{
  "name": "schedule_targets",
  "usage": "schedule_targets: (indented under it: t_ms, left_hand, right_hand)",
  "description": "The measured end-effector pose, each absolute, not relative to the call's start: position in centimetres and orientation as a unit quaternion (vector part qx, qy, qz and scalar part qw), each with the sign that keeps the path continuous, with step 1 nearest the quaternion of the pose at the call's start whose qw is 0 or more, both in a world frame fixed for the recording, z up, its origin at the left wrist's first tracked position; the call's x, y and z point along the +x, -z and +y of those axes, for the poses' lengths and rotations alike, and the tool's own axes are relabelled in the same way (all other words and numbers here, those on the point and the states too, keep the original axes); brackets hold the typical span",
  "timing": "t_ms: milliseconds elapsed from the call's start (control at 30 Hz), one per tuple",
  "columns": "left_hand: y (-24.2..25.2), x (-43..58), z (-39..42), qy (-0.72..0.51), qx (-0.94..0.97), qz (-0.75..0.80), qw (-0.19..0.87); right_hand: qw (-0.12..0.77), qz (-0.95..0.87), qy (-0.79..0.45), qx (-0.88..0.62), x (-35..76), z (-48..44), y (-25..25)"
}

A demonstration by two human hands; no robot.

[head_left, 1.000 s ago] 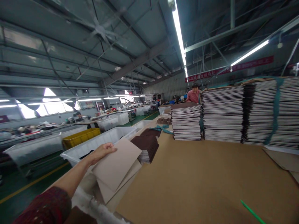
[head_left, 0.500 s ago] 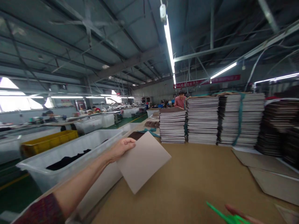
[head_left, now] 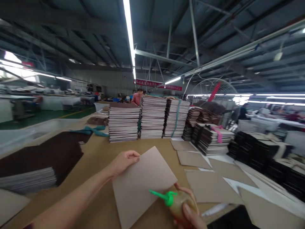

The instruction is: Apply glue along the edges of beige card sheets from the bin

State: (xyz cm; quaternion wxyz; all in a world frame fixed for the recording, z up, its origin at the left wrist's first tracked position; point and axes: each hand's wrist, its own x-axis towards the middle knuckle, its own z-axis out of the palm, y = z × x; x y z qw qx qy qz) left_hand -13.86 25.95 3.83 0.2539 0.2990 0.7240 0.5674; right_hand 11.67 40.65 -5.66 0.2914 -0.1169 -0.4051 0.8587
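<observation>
My left hand pinches the upper left edge of a flat pinkish-grey board, which is held tilted over the brown table top. Wrapped round a squeeze bottle of yellowish-brown content is my right hand, at the lower right of the board. The bottle's green nozzle points left, in front of the board's lower right part. My right fingertips show close to the board's right corner; whether they touch it I cannot tell.
Tall stacks of boards line the table's far side. A dark brown stack lies at left, by a teal strap. Loose grey boards and strapped bundles lie at right. A person is behind the stacks.
The view has swung to the right. My right hand has come up from the lower edge with the bottle, beside the board. My left hand still holds the board.
</observation>
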Motion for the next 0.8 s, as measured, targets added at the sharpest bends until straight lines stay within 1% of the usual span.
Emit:
schedule_targets:
  t_ms: [167,233,300,400,533,600,633,700,800]
  left_hand:
    - [-2.6,-12.9,28.1,-0.482,0.358,0.748,0.283]
    - [-2.4,-12.8,28.7,-0.463,0.363,0.757,0.284]
    - [-2.8,-13.2,28.9,-0.465,0.357,0.747,0.314]
    - [-4.4,-14.2,28.3,-0.488,0.328,0.735,0.336]
    - [-5.7,-14.8,26.4,-0.589,0.239,0.725,0.266]
    - [-4.6,-14.2,25.7,-0.624,0.203,0.712,0.251]
    - [-3.6,-13.6,25.6,-0.621,0.205,0.709,0.265]
    - [-0.9,-11.8,26.0,-0.599,0.241,0.689,0.330]
    - [2.8,-8.2,27.6,-0.611,0.283,0.630,0.385]
  right_hand:
    - [0.270,-0.401,-0.875,-0.036,11.5,40.9,5.8]
    - [0.266,-0.397,-0.878,-0.036,11.2,41.0,5.9]
    - [0.272,-0.381,-0.882,-0.052,10.9,41.3,6.0]
    - [0.313,-0.352,-0.879,-0.074,11.1,41.7,5.9]
    - [0.416,-0.302,-0.852,-0.102,11.9,43.0,4.9]
    - [0.451,-0.270,-0.843,-0.113,12.1,43.8,4.5]
    - [0.458,-0.259,-0.843,-0.112,12.0,44.1,4.4]
    - [0.455,-0.247,-0.848,-0.116,11.6,44.5,4.4]
    - [0.429,-0.255,-0.856,-0.136,10.6,44.1,4.7]
